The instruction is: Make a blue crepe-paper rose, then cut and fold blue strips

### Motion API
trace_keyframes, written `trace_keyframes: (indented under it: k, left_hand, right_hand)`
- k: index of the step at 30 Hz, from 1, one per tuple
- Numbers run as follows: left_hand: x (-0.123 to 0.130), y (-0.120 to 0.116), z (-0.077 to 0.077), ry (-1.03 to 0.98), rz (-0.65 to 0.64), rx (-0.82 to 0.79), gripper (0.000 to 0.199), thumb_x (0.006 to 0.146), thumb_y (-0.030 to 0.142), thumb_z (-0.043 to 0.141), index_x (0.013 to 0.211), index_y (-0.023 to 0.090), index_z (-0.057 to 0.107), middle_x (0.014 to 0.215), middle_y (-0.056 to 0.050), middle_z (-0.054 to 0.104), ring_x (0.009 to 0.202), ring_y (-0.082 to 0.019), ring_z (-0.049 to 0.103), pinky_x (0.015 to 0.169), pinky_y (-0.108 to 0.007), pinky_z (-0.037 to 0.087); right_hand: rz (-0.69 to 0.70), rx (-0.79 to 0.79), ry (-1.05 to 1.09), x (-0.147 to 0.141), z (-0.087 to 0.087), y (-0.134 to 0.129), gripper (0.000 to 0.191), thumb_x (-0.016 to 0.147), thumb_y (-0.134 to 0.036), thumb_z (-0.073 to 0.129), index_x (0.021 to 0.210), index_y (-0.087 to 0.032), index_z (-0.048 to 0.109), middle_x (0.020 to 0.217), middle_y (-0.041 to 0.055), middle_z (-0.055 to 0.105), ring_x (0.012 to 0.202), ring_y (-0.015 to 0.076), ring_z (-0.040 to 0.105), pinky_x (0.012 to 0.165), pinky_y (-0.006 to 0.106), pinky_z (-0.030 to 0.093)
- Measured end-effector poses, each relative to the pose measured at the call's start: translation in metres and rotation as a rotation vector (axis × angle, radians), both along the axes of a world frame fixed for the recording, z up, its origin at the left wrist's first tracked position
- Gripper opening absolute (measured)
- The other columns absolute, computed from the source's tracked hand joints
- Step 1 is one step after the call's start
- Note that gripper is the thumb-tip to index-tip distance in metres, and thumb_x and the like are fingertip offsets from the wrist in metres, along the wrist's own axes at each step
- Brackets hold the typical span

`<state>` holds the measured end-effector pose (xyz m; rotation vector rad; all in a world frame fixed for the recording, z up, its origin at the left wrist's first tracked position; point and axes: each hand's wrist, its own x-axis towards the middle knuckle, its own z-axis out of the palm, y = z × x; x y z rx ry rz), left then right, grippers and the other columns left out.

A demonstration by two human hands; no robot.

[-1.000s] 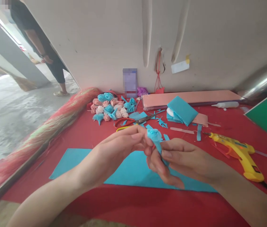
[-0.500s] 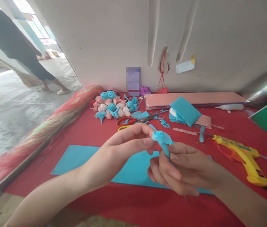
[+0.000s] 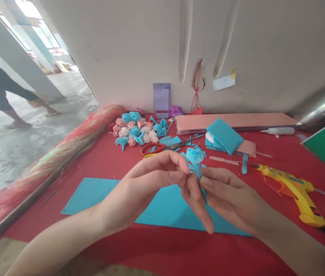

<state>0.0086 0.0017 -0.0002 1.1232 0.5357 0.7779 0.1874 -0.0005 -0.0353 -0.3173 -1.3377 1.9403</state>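
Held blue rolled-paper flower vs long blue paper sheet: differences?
The blue rolled-paper flower has a ruffled head; the long blue paper sheet is flat. The flower is held roughly upright in the right hand; the sheet lies on the red tabletop. The flower is far smaller than the sheet. Both are blue.

From the head, the camera looks forward and down, close over both hands [image 3: 142,184].
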Motion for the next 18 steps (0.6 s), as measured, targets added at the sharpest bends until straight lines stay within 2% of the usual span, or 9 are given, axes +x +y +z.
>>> trace_keyframes:
  k: [4, 8, 11, 15, 18]
  left_hand:
    - [0.004, -0.001, -0.008, -0.010, 0.023, 0.110, 0.003, 0.091, 0.020, 0.053, 0.094, 0.020, 0.051, 0.072, 0.005, 0.057, 0.061, -0.010, 0.061, 0.073, -0.027, 0.045]
    - [0.009, -0.002, -0.011, 0.055, 0.066, 0.157, 0.005, 0.089, 0.022, 0.058, 0.089, 0.017, 0.057, 0.068, 0.004, 0.051, 0.055, -0.006, 0.047, 0.056, -0.021, 0.041]
    - [0.011, -0.003, -0.011, 0.062, 0.098, 0.184, 0.012, 0.087, 0.025, 0.060, 0.081, 0.016, 0.065, 0.077, 0.001, 0.048, 0.054, -0.004, 0.041, 0.047, -0.019, 0.036]
    - [0.011, -0.004, -0.012, 0.145, 0.125, 0.305, 0.022, 0.090, 0.027, 0.056, 0.076, 0.017, 0.070, 0.081, -0.001, 0.046, 0.056, -0.005, 0.040, 0.049, -0.020, 0.038]
    - [0.010, -0.005, -0.011, 0.209, 0.151, 0.428, 0.027, 0.092, 0.027, 0.051, 0.077, 0.019, 0.071, 0.078, -0.002, 0.047, 0.058, -0.007, 0.039, 0.050, -0.020, 0.039]
  right_hand:
    - [-0.297, 0.150, -0.227, -0.003, 0.009, -0.009, 0.026, 0.096, -0.026, 0.043, 0.086, -0.019, 0.066, 0.064, -0.0024, 0.067, 0.072, 0.0108, 0.063, 0.079, 0.026, 0.047]
    - [-0.520, 0.347, -0.426, -0.007, 0.017, -0.019, 0.029, 0.092, -0.022, 0.048, 0.074, -0.021, 0.071, 0.067, -0.0023, 0.071, 0.068, 0.0104, 0.065, 0.067, 0.019, 0.051]
    - [-0.599, 0.415, -0.427, -0.011, 0.014, -0.025, 0.028, 0.091, -0.021, 0.051, 0.075, -0.024, 0.074, 0.072, -0.0041, 0.073, 0.066, 0.0091, 0.066, 0.066, 0.016, 0.053]
    - [-0.722, 0.524, -0.422, -0.015, 0.008, -0.029, 0.024, 0.088, -0.016, 0.053, 0.081, -0.026, 0.075, 0.078, -0.0046, 0.074, 0.066, 0.0088, 0.068, 0.062, 0.014, 0.054]
    - [-0.812, 0.652, -0.459, -0.018, 0.007, -0.029, 0.024, 0.085, -0.010, 0.056, 0.082, -0.026, 0.074, 0.078, -0.0049, 0.075, 0.070, 0.0096, 0.069, 0.065, 0.015, 0.054]
